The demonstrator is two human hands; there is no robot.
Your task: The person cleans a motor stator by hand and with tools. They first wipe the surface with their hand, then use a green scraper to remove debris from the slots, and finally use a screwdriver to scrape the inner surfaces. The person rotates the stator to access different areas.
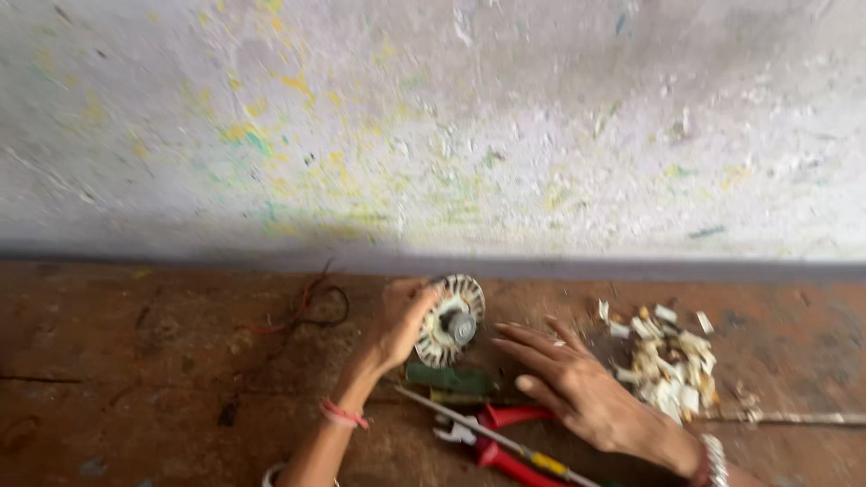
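Down at floor level, the fingers (417, 290) of the left hand (401, 320) are curled together over the left rim of a round, slotted motor core (448, 321), a pale disc with a grey hub at its middle, which stands tilted on edge on the worn reddish-brown floor (135, 388) close to its far edge, where it meets a paint-flecked wall (433, 126). The right hand (582, 388) lies just to the right of the core, palm down, its fingers (528, 343) straight, slightly spread and pointing left toward the disc; whether the tips touch it cannot be told through the blur, and they hold nothing. A pink band circles the left wrist and a beaded bracelet (713, 460) the right one.

Just below the core, between the two hands, lies a dark green tool handle (446, 379). Nearer the person rest red-handled pliers (501, 433), with a long thin screwdriver (492, 437) laid across them, its shaft running from upper left to lower right toward a yellow-and-red grip. Right of the right hand sits a heap of whitish and tan scraps (667, 361), and a thin pale rod (785, 418) runs from it toward the floor's right edge. Left of the core, near the wall, a loop of thin dark and red wire (311, 307) lies apart from everything else.
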